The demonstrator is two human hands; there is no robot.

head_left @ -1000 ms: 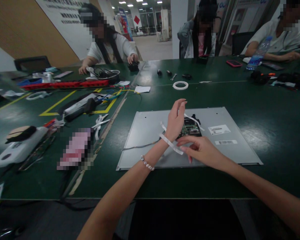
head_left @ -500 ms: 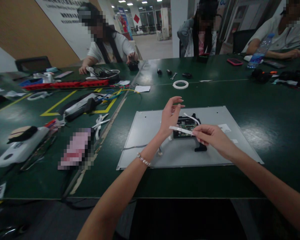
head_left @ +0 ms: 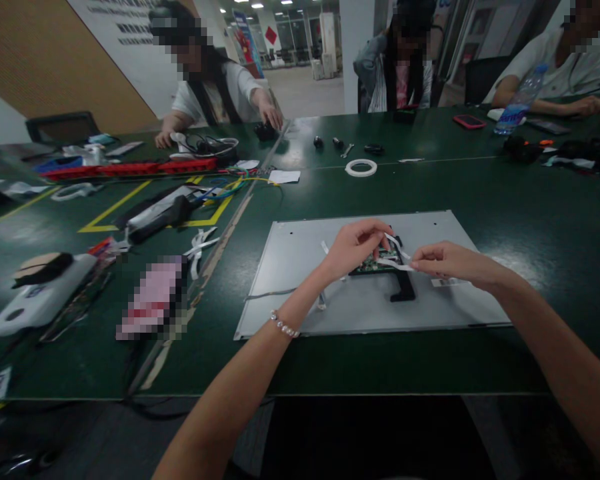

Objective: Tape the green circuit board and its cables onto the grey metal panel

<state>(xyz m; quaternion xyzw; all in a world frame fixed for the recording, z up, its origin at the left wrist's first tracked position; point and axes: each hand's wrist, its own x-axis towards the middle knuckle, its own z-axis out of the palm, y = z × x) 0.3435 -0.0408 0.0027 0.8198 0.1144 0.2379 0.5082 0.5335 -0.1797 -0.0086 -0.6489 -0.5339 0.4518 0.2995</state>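
Note:
My right hand (head_left: pixel 445 261) pinches a narrow white strip (head_left: pixel 395 265) between thumb and fingertips. Part of the strip reaches left over a green circuit board (head_left: pixel 367 264), and another part bends up toward my left hand (head_left: pixel 357 248). My left fingers are curled together at that upper part, seemingly gripping it, though the fingertips partly hide the contact. The board sits in a black frame with a bracket (head_left: pixel 403 287) on a flat grey metal panel (head_left: pixel 280 267). My left hand covers some of the board.
A roll of white tape (head_left: pixel 361 168) lies beyond the panel. To the left are a phone (head_left: pixel 153 293), white strips (head_left: pixel 199 250), a white device (head_left: pixel 45 290) and a red power strip (head_left: pixel 130 168). Several people sit across the green table (head_left: pixel 320 373). A water bottle (head_left: pixel 520 100) stands far right.
My left hand has come down and right, from raised with fingers apart to curled at the strip's upper part. My right hand has shifted slightly right with the strip.

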